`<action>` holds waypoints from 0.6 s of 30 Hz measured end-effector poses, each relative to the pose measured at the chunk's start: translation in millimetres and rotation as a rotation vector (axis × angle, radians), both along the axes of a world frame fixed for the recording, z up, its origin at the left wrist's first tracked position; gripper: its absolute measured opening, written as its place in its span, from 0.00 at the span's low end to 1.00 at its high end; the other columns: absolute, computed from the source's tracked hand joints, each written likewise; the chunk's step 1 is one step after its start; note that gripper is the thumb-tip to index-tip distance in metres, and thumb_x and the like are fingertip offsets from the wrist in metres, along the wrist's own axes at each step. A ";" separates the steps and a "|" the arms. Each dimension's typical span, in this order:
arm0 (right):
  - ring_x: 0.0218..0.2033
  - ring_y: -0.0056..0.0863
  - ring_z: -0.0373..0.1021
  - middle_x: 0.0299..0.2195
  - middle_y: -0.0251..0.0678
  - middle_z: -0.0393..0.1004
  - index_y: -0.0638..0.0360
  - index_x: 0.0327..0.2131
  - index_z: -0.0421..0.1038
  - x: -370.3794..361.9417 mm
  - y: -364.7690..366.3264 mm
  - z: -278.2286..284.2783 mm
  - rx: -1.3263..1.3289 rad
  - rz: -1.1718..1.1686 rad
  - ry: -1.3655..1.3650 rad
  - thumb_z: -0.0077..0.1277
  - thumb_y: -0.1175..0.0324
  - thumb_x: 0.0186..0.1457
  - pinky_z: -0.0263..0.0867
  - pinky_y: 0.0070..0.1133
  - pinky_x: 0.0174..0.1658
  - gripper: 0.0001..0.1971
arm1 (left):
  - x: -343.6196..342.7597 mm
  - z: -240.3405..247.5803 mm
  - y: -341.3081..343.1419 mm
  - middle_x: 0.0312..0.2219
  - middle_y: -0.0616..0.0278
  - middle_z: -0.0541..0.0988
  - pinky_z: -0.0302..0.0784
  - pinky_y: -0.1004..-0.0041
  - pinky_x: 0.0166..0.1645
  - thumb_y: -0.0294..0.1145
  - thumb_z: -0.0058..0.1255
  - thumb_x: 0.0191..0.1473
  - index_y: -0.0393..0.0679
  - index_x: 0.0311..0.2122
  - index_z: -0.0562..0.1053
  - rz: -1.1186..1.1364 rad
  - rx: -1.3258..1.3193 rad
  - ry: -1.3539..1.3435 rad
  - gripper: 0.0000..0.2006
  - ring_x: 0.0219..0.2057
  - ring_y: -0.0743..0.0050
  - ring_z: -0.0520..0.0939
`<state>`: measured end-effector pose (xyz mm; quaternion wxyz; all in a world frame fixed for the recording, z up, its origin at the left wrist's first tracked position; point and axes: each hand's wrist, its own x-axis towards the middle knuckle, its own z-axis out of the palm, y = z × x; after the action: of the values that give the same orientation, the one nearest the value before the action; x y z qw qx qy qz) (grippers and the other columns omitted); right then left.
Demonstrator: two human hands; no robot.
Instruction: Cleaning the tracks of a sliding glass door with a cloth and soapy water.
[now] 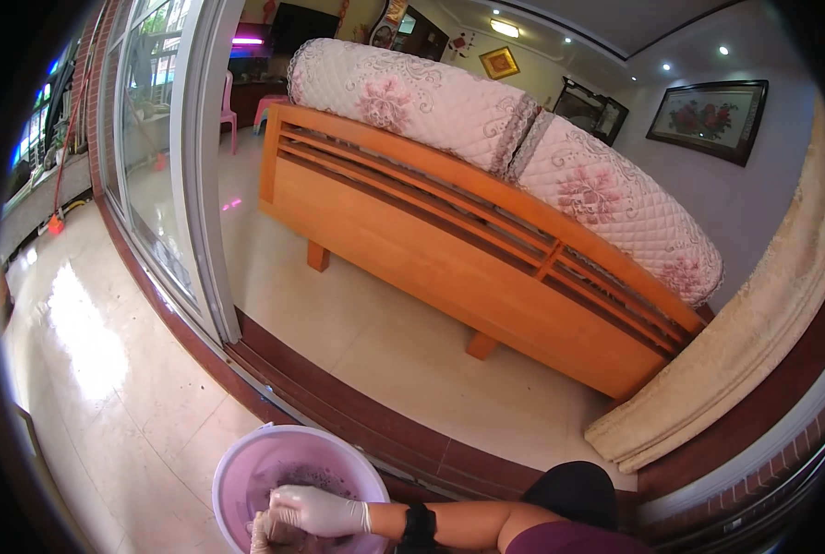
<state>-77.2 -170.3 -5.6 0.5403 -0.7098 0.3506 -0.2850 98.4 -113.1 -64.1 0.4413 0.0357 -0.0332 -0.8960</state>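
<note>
Both my hands are together over a lilac plastic bucket (244, 473) at the lower edge of the view. Dark specks spot the inside of the bucket. My right hand (318, 511), in a thin whitish glove, has its fingers curled in and pressed against the left. Close beside it is my left hand (266, 534), also gloved and partly cut off by the frame, with bent fingers. A greyish-brown bit shows between the hands, but its kind is hidden. A black band (419, 527) circles my right wrist.
A sliding glass door (158, 157) stands at the left, its dark brown track (357, 415) crossing beyond the bucket. Past it is a wooden sofa (431, 268) with pink quilted covers (403, 97). A beige curtain (735, 342) hangs at the right. Shiny tiles (144, 406) lie left.
</note>
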 end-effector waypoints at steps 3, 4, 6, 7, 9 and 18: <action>0.43 0.29 0.68 0.38 0.41 0.70 0.63 0.36 0.69 -1.3 -8.2 -11.7 0.168 -0.110 0.027 0.42 0.63 0.63 0.61 0.24 0.50 0.12 | -20.8 32.1 8.0 0.47 0.62 0.75 0.67 0.58 0.57 0.45 0.43 0.62 0.42 0.50 0.71 0.234 -0.052 -0.829 0.19 0.49 0.71 0.74; 0.46 0.29 0.67 0.43 0.42 0.69 0.63 0.38 0.69 2.8 -5.3 -25.7 0.062 -0.259 0.000 0.42 0.62 0.63 0.60 0.23 0.52 0.13 | -13.5 18.8 5.0 0.51 0.62 0.73 0.67 0.59 0.57 0.45 0.44 0.61 0.49 0.59 0.63 0.192 -0.282 -1.035 0.23 0.53 0.69 0.72; 0.52 0.29 0.64 0.54 0.43 0.64 0.65 0.48 0.67 8.2 -5.9 -46.5 0.030 -0.363 -0.040 0.40 0.63 0.65 0.57 0.23 0.57 0.16 | -21.3 14.2 -2.6 0.49 0.57 0.72 0.66 0.59 0.58 0.39 0.50 0.57 0.44 0.59 0.60 0.272 -0.131 -0.849 0.26 0.53 0.62 0.72; 0.52 0.29 0.64 0.54 0.43 0.64 0.65 0.48 0.67 13.5 -4.1 -42.3 0.033 -0.342 -0.047 0.40 0.63 0.65 0.57 0.23 0.57 0.16 | -22.3 12.0 -4.1 0.48 0.53 0.72 0.65 0.59 0.59 0.33 0.55 0.53 0.39 0.58 0.56 0.341 0.017 -0.657 0.30 0.53 0.55 0.71; 0.55 0.29 0.62 0.57 0.42 0.61 0.66 0.54 0.63 21.7 1.4 -32.7 0.679 -0.311 -0.625 0.39 0.66 0.65 0.55 0.24 0.58 0.18 | -24.4 3.1 -5.8 0.46 0.56 0.72 0.70 0.68 0.55 0.34 0.54 0.55 0.39 0.56 0.60 0.349 -0.062 -0.654 0.26 0.49 0.62 0.74; 0.33 0.16 0.68 0.29 0.31 0.71 0.57 0.51 0.68 18.1 -9.4 10.1 0.392 -0.039 -0.219 0.37 0.73 0.63 0.65 0.16 0.41 0.15 | -29.5 89.6 -3.5 0.45 0.56 0.73 0.73 0.70 0.50 0.36 0.50 0.57 0.49 0.59 0.60 -0.111 0.018 -0.488 0.25 0.45 0.65 0.77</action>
<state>-59.1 -179.8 4.5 0.6973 -0.5492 0.3523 -0.2969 68.9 -116.6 25.5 0.3701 0.2530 -0.1327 -0.8840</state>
